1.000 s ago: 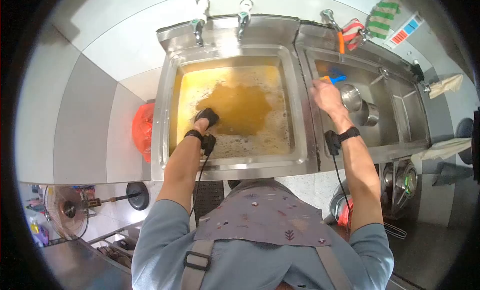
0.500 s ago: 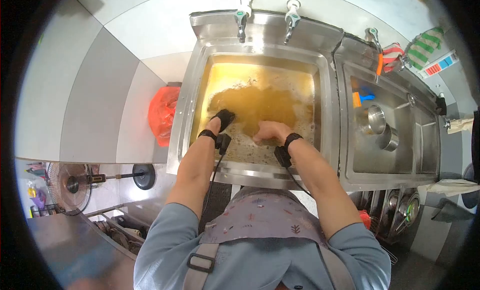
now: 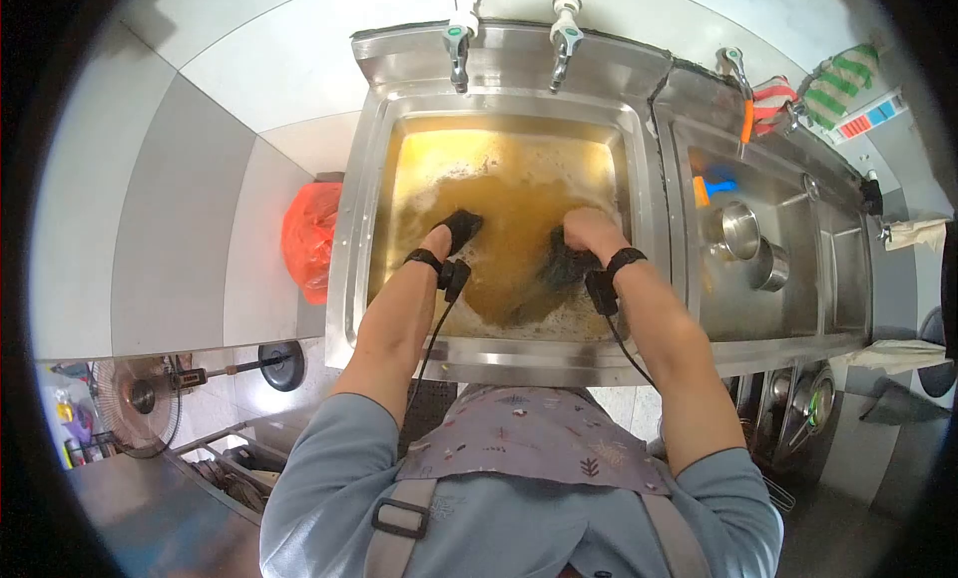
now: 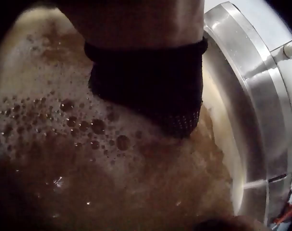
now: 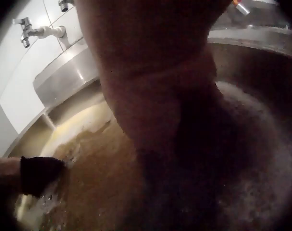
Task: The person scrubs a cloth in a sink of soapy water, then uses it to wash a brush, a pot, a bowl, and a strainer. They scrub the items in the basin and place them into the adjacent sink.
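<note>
Both hands are plunged in the brown foamy water (image 3: 499, 209) filling the steel sink (image 3: 354, 229). The left hand (image 3: 457, 229), in a black glove, sits left of the sink's middle; its fingers are under water, so I cannot tell their state. The right hand (image 3: 589, 234), toward the sink's right wall, grips a dark cloth (image 3: 559, 269), fingers curled.

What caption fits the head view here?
Person's left hand and right hand plunged into foamy brown water in a steel sink, metal cups in the neighbouring basin.
</note>
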Demonstrator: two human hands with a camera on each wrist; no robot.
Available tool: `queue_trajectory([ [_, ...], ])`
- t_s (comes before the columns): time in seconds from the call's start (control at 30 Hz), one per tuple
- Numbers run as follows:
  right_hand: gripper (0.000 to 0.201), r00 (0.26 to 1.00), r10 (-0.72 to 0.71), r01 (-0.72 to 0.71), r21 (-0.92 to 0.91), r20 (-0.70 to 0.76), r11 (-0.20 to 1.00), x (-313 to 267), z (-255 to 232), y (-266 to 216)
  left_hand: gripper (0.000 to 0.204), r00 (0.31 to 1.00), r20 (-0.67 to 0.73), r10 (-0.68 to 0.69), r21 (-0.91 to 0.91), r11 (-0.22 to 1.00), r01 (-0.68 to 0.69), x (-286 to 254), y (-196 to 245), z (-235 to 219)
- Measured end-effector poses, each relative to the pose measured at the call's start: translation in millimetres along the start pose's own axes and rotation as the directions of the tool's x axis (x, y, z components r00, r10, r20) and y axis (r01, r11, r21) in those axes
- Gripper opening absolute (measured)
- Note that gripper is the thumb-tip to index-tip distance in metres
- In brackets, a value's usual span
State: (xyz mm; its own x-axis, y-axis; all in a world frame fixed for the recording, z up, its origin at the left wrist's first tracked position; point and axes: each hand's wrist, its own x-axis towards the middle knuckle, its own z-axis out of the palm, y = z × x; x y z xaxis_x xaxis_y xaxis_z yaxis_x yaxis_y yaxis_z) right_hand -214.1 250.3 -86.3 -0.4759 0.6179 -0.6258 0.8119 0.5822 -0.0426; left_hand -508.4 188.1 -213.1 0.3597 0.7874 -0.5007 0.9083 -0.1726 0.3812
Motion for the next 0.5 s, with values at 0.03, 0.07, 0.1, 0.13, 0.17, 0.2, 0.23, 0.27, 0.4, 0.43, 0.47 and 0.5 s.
queue_trajectory([
  [0.03, 0.023, 0.995, 0.07, -0.067, 0.041, -0.071, 0.997, 1.2, 0.5, 6.6, 0.032, 1.0, 0.008, 0.002, -0.066, 0.998, -0.002, 3.2, 4.4, 0.2],
  [0.07, 0.023, 0.98, 0.141, -0.13, 0.085, -0.14, 0.988, 2.0, 2.1, 11.7, 0.033, 1.0, 0.018, 0.003, -0.114, 0.993, -0.001, 5.9, 9.1, 1.0],
  [0.1, 0.023, 0.98, 0.144, -0.133, 0.088, -0.136, 0.987, 1.7, 6.9, 13.7, 0.033, 1.0, 0.027, 0.007, -0.164, 0.986, -0.003, 8.0, 14.6, 2.7],
  [0.13, 0.022, 0.955, 0.183, -0.163, 0.105, -0.231, 0.981, 8.4, 17.3, 17.4, 0.034, 0.999, 0.038, 0.009, -0.182, 0.983, -0.002, 11.6, 19.5, 2.9],
  [0.17, 0.022, 0.919, 0.221, -0.19, 0.124, -0.326, 0.974, 14.3, 23.8, 18.8, 0.035, 0.999, 0.05, 0.012, -0.199, 0.98, -0.002, 14.5, 22.7, 3.4],
  [0.2, 0.022, 0.919, 0.221, -0.19, 0.124, -0.327, 0.974, 20.8, 29.5, 20.1, 0.036, 0.998, 0.066, 0.009, -0.203, 0.979, 0.004, 15.9, 25.7, 5.1],
  [0.23, 0.023, 0.928, 0.229, -0.182, 0.18, -0.294, 0.967, 24.2, 34.6, 19.4, 0.037, 0.996, 0.088, 0.003, -0.197, 0.98, 0.014, 17.9, 27.8, 8.4],
  [0.27, 0.024, 0.936, 0.236, -0.176, 0.235, -0.26, 0.956, 27.2, 39.0, 19.9, 0.038, 0.993, 0.115, 0.001, -0.162, 0.987, 0.018, 19.9, 30.3, 11.8],
  [0.4, 0.023, 0.984, 0.165, -0.145, 0.243, -0.063, 0.959, 42.2, 50.8, 23.5, 0.041, 0.976, 0.215, -0.045, 0.021, 0.999, 0.042, 22.6, 39.0, 27.0],
  [0.43, 0.023, 0.989, 0.127, -0.106, 0.235, -0.078, 0.966, 44.0, 53.6, 23.4, 0.042, 0.972, 0.227, -0.056, 0.038, 0.998, 0.048, 22.1, 42.0, 28.8],
  [0.47, 0.024, 0.992, 0.089, -0.067, 0.227, -0.089, 0.972, 43.5, 58.0, 24.3, 0.043, 0.973, 0.223, -0.061, 0.019, 0.998, 0.058, 21.9, 44.2, 29.4],
  [0.5, 0.024, 0.992, 0.09, -0.068, 0.229, -0.087, 0.971, 43.7, 61.7, 25.7, 0.044, 0.976, 0.208, -0.068, -0.017, 0.997, 0.073, 21.1, 44.5, 29.5],
])
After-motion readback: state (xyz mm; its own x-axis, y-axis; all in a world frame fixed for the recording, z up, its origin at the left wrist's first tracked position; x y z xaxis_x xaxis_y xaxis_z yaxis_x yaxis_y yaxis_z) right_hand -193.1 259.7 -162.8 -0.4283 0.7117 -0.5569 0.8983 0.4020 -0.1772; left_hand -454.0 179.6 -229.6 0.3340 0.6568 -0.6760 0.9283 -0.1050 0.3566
